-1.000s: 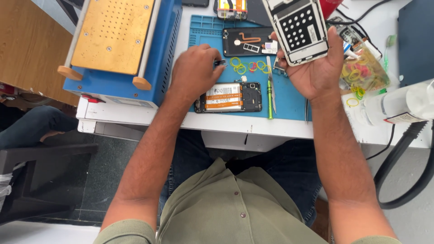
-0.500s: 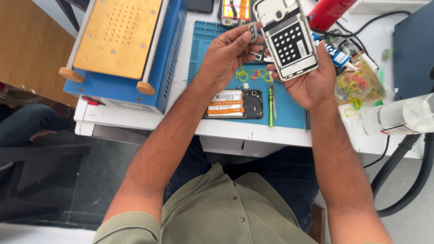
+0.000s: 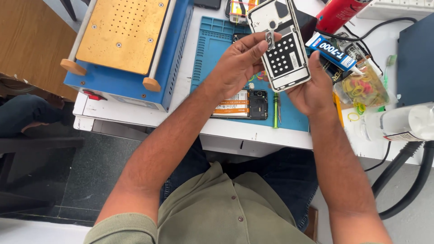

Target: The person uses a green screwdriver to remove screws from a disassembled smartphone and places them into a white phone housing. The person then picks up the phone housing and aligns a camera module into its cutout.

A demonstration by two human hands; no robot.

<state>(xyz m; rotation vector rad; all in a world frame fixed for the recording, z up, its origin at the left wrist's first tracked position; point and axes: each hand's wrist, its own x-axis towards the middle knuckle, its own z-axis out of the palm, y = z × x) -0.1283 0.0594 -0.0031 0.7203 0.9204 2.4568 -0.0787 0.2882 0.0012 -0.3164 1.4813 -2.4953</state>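
A white back cover [image 3: 280, 45] is held tilted above the blue mat [image 3: 212, 49], gripped from below by the right hand [image 3: 312, 88], fingers curled round its lower edge; a small metal part [image 3: 270, 39] is pinched between thumb and fingertips of the left hand [image 3: 237, 63], touching the cover's inner face; an opened phone [image 3: 239, 104] is seen on the mat beneath, green tweezers [image 3: 275, 110] just beside it.

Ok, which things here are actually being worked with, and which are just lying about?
In hand:
left hand pinching a small metal part
right hand holding the phone back cover

Lying about:
opened phone
green tool
glue tube
rubber bands
blue machine
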